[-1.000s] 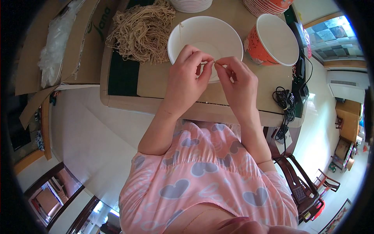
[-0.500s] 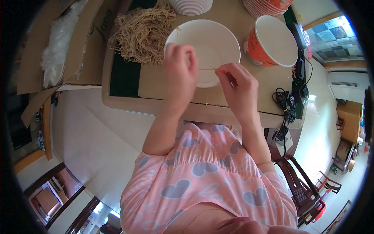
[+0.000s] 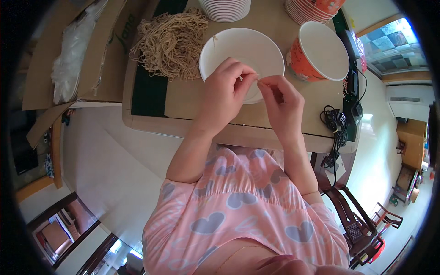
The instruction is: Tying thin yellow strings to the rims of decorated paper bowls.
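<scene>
My left hand (image 3: 229, 94) and my right hand (image 3: 283, 98) are closed in pinches, fingertips almost meeting over the near side of a white round paper tub (image 3: 270, 48). Between them is a thin tan strand (image 3: 257, 77), mostly hidden by the fingers now. Another short strand (image 3: 215, 38) hangs over the tub's far left rim. Left of the tub lies a tangled heap of thin tan strands (image 3: 173, 43); they look like string or noodles, and I cannot tell which.
An orange patterned paper tub (image 3: 305, 62) stands right of the white one. Stacked white tubs (image 3: 225, 10) and stacked orange tubs (image 3: 311, 11) are behind. A cardboard box (image 3: 107, 59) with clear plastic is at the left. Black cables (image 3: 334, 120) hang off the table's right side.
My left hand has moved right and in, its fingertips now close to the right hand's. The strand stretched between the hands before is now mostly hidden. The view has shifted slightly.
</scene>
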Tool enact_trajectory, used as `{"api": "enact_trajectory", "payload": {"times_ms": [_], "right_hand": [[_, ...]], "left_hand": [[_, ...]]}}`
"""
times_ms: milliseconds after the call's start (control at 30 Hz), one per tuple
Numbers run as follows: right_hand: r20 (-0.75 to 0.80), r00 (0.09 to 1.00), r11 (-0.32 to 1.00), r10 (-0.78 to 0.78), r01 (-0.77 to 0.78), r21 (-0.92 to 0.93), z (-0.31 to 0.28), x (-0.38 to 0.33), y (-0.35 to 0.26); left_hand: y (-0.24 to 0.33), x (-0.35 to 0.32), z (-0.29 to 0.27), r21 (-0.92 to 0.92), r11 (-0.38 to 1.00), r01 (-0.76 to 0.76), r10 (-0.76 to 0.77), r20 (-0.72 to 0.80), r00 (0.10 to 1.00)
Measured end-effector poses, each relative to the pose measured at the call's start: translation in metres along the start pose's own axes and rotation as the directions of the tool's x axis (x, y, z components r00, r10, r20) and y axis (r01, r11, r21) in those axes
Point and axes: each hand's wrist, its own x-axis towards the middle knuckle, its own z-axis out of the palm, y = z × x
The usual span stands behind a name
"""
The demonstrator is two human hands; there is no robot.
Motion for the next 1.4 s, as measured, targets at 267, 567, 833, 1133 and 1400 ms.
{"api": "enact_trajectory", "payload": {"times_ms": [267,567,833,1133,1400], "right_hand": [[0.028,0.989,0.984,0.145,-0.147,0.103,-0.006,0.005,-0.008],[-0.024,1.0,0.998,-0.005,0.006,0.067,-0.03,0.018,-0.004],[-0.07,0.992,0.988,-0.106,0.113,0.109,-0.036,0.014,0.014],[-0.069,0.996,0.986,0.059,-0.047,0.16,-0.032,-0.005,0.047],[-0.093,0.973,0.977,-0.211,0.211,-0.017,-0.033,0.025,0.016]], "left_hand": [[0.007,0.001,0.003,-0.045,0.999,0.019,-0.02,-0.007,1.0],[0.029,0.023,-0.018,-0.009,0.999,-0.051,0.051,0.24,0.969],[0.044,0.034,-0.007,-0.217,0.976,0.001,0.044,0.204,0.978],[0.052,0.044,-0.009,-0.534,0.842,0.079,-0.054,0.064,0.997],[0.059,0.049,-0.011,-0.502,0.852,0.148,0.002,0.286,0.958]]}}
